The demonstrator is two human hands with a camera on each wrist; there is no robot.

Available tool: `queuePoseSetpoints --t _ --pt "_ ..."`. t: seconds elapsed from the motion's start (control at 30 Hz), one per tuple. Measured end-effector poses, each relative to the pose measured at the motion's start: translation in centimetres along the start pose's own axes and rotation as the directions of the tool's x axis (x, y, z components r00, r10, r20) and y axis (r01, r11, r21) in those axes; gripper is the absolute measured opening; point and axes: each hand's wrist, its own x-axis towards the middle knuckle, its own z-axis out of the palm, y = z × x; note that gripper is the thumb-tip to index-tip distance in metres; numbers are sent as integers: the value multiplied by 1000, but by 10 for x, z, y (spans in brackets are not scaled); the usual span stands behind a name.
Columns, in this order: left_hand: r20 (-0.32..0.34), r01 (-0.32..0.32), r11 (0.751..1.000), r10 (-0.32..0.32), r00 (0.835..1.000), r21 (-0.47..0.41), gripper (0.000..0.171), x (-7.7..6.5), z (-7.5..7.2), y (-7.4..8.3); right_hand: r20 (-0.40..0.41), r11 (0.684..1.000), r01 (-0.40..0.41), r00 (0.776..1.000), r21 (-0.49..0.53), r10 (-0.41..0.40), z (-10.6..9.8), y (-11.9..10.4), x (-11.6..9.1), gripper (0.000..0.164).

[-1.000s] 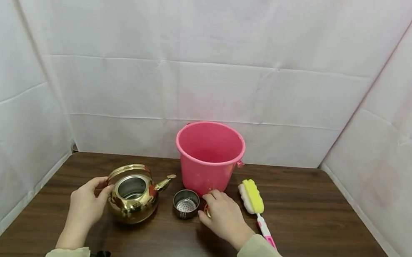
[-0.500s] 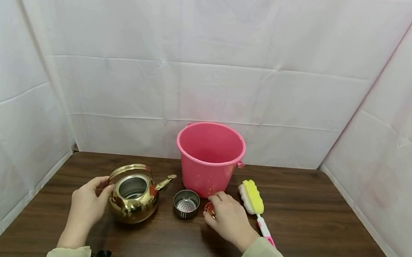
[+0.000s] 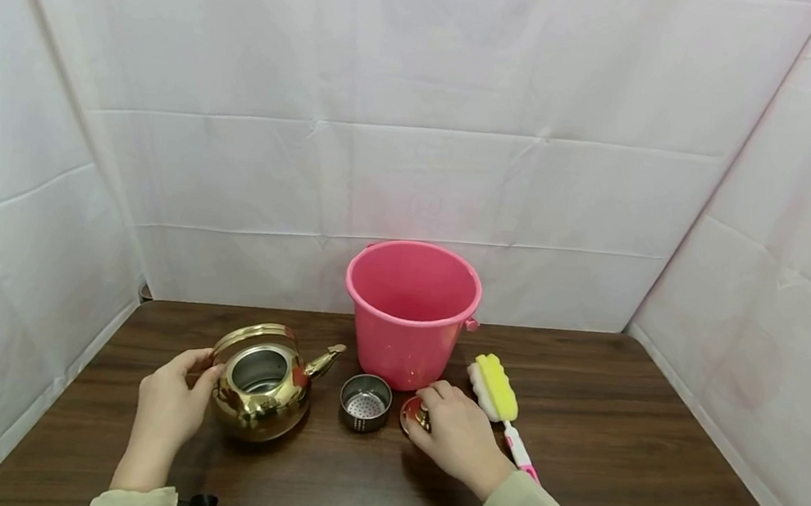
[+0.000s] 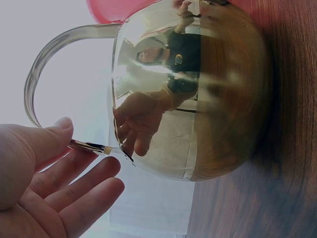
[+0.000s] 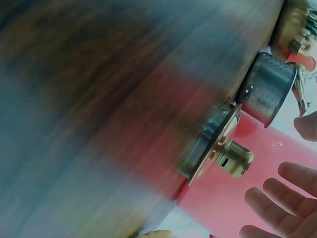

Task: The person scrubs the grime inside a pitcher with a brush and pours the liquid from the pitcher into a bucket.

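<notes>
A gold kettle (image 3: 259, 403) without its lid stands on the table at the left, its spout pointing right. My left hand (image 3: 173, 402) pinches the kettle's arched handle (image 4: 37, 84) between thumb and forefinger, the other fingers loose below. The gold lid (image 3: 412, 419) lies flat on the table, knob (image 5: 235, 157) upward. Over it hovers my right hand (image 3: 456, 436), fingers spread and apart from the knob in the right wrist view; in the head view the hand covers part of the lid. Left of the lid sits a round metal strainer (image 3: 366, 404) with a perforated bottom.
A pink bucket (image 3: 406, 352) stands behind the strainer and lid. To the right lies a sponge brush (image 3: 499, 386) with a yellow and white head and a white and pink handle, partly behind my right arm. White cloth walls (image 3: 413, 180) enclose the table's back and sides.
My right hand has shifted slightly right and let go of the lid, which now shows more on the table beside the strainer. The left hand and kettle have stayed put.
</notes>
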Motion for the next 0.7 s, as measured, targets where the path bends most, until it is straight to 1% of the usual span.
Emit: queuePoseSetpoints --t 0.23,0.4,0.7 --pt "-6 -3 1000 3 1000 -2 25 0 0 0 30 999 -32 999 -36 34 0 6 -6 28" --pt "-14 -9 1000 9 1000 -3 24 0 0 0 45 998 -53 997 -31 54 -2 11 -9 31" --pt "-23 -23 1000 23 999 -2 24 1 1 0 35 998 -59 998 -34 60 -3 16 -13 31"
